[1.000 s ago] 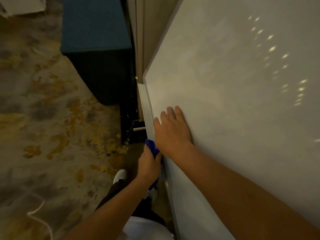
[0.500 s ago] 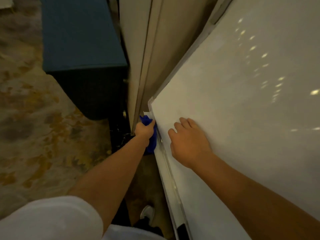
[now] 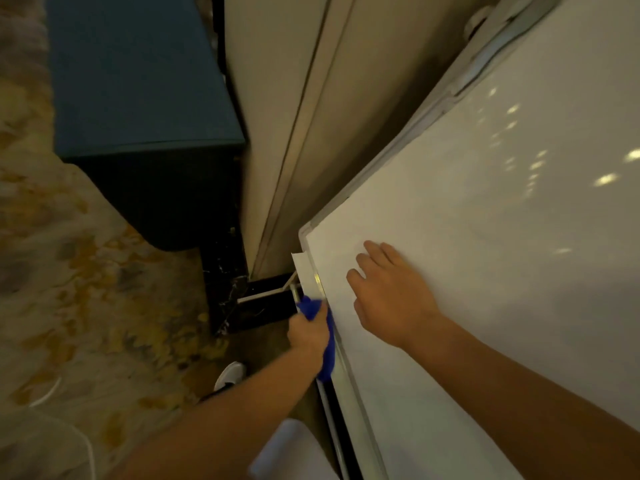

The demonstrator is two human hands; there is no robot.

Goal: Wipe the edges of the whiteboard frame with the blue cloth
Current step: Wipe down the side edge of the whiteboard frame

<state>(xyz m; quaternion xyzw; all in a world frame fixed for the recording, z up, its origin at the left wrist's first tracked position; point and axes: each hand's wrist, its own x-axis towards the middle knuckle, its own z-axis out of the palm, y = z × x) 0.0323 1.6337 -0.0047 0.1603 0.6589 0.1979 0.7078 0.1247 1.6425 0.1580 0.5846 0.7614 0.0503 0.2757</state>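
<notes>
The whiteboard (image 3: 485, 271) fills the right side of the head view, its pale frame edge (image 3: 349, 372) running down the bottom-left side with a tray lip (image 3: 300, 268) near the corner. My left hand (image 3: 308, 332) is closed around the blue cloth (image 3: 327, 344) and presses it against that frame edge, a little below the corner. The cloth hangs down past my wrist. My right hand (image 3: 391, 296) lies flat on the board surface with fingers spread, just right of the cloth.
A dark blue upholstered bench (image 3: 138, 98) stands at upper left against a beige wall panel (image 3: 294, 133). Patterned carpet (image 3: 69, 271) covers the floor. The board's stand bars (image 3: 266, 294) stick out below the corner. My white shoe (image 3: 230, 374) is near the board's base.
My left hand with the cloth slid back down the frame edge from the corner. My right hand stayed flat on the board. The view shifted slightly.
</notes>
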